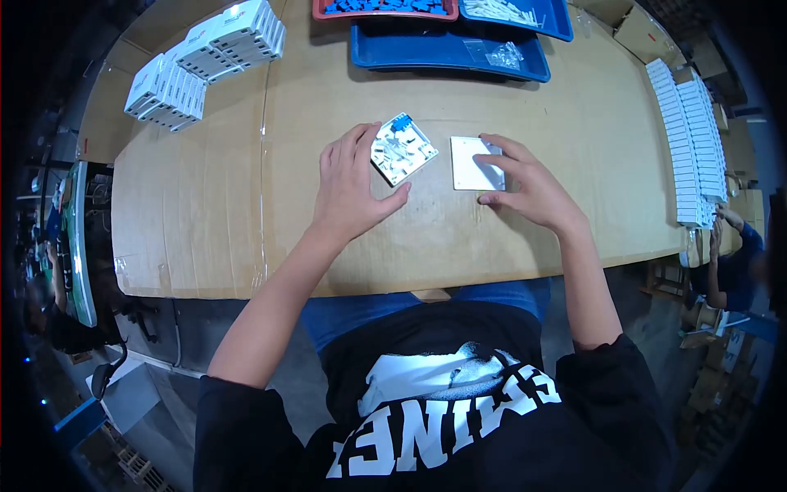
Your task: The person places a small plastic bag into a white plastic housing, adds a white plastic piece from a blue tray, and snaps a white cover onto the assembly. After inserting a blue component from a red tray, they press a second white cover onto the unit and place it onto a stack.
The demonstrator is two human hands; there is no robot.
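Note:
My left hand (351, 176) is at the left side of a square white case (403, 150). Its fingertips are right at the upper left edge, and the thumb stretches out near the bottom corner. The case sits turned at an angle, its face up, with many small white pieces and a blue part at the top. My right hand (529, 184) reaches over a flat white square plate (467, 168) from the right. Its fingers are spread, two of them overlapping the plate, while the thumb is just below the plate's lower edge.
Blue trays (451, 61) and a red tray (385, 15) stand at the back, holding blue parts, white parts and clear bags. Stacked white cases (168, 90) are at the back left, more white stacks (689, 148) at the right. People work at both sides.

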